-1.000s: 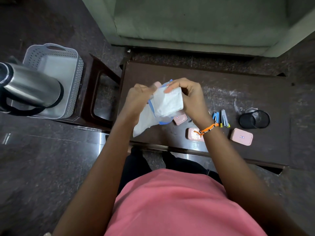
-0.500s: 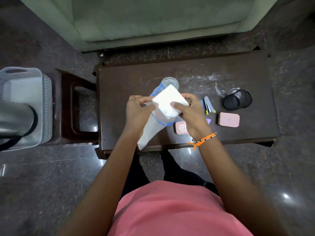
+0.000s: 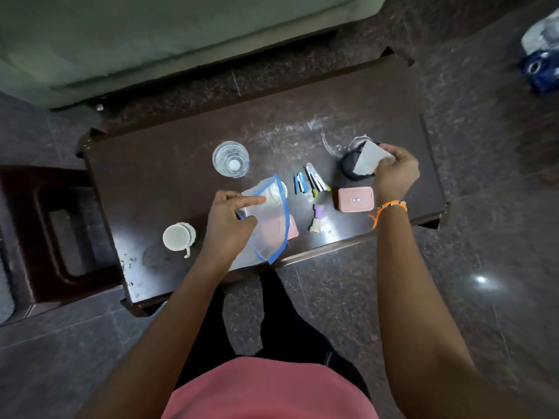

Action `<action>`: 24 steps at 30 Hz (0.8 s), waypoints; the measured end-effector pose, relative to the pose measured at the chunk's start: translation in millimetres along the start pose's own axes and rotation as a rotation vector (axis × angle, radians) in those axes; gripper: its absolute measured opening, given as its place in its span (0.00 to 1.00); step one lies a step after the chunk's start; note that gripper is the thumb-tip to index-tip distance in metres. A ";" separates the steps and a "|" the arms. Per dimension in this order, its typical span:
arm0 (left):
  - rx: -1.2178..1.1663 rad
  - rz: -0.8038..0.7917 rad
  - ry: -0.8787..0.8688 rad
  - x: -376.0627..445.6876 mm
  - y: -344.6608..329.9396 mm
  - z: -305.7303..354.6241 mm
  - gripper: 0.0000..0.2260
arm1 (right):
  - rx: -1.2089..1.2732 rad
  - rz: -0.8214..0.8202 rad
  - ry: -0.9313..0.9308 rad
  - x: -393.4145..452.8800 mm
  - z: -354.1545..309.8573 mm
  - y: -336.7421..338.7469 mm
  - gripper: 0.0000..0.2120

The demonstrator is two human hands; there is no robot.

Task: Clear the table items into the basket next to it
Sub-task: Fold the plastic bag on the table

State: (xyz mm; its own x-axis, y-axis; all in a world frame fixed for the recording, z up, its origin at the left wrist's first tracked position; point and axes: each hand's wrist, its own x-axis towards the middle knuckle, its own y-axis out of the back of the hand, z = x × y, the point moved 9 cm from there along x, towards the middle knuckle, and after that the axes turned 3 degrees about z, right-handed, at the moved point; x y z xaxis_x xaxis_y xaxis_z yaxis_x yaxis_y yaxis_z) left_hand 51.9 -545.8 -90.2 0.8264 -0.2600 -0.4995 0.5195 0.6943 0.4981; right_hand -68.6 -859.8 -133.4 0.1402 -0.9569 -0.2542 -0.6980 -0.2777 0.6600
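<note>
My left hand (image 3: 230,223) holds a clear plastic bag with a blue rim (image 3: 270,219) low over the dark table (image 3: 169,173). My right hand (image 3: 394,173) pinches a folded white paper (image 3: 367,161) over a black cup (image 3: 351,166) at the table's right. On the table lie a glass (image 3: 231,158), a white mug (image 3: 178,236), blue and grey clips (image 3: 311,181), a purple piece (image 3: 318,210), a pink case (image 3: 356,199) and another pink item (image 3: 292,228) partly under the bag. The basket is almost out of view at the left edge.
A dark wooden stool (image 3: 57,225) stands left of the table. A green sofa (image 3: 151,34) runs along the far side. A blue and white object (image 3: 541,55) sits on the floor at the upper right. My legs are below the table's near edge.
My hands have parted: the right carried the white paper over to the black cup, the left lowered the bag towards the table. The view swung right, so the basket and flask left the frame.
</note>
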 end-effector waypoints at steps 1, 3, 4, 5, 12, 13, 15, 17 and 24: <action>0.013 -0.008 -0.002 2.1 -2.8 1.6 0.21 | -0.012 -0.005 -0.020 9.7 3.9 -2.8 0.22; 0.027 -0.021 -0.012 7.0 -8.5 4.7 0.20 | -0.036 -0.015 -0.071 25.1 12.2 -9.9 0.23; 0.037 -0.026 -0.021 9.2 -11.0 6.1 0.20 | -0.064 -0.023 -0.089 30.3 15.3 -14.2 0.23; 0.049 -0.030 -0.031 11.1 -13.2 7.0 0.20 | -0.100 -0.033 -0.101 34.6 18.1 -18.5 0.23; 0.082 -0.101 -0.064 17.8 -32.5 11.0 0.21 | -0.282 -0.174 -0.133 56.1 35.1 -52.4 0.18; 0.069 -0.112 -0.063 16.8 -33.8 11.3 0.22 | -0.308 -0.204 -0.134 55.6 37.3 -56.1 0.17; 0.035 -0.143 -0.047 16.6 -38.3 10.7 0.22 | -0.320 -0.202 -0.147 54.1 40.3 -54.7 0.17; -0.003 -0.172 -0.029 15.5 -39.5 11.0 0.23 | -0.276 -0.129 -0.089 47.0 32.8 -42.3 0.20; -0.174 -0.368 -0.039 15.3 -37.0 11.0 0.25 | -0.111 -0.865 0.319 -76.5 5.0 -80.0 0.32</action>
State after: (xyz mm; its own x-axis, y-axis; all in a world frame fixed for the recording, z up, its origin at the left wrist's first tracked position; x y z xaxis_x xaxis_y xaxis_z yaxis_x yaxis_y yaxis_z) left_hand 47.7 -582.8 -108.5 0.6018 -0.5347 -0.5933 0.7401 0.6525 0.1627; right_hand -27.0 -764.0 -170.3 0.7792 -0.3862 -0.4937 -0.1915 -0.8966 0.3992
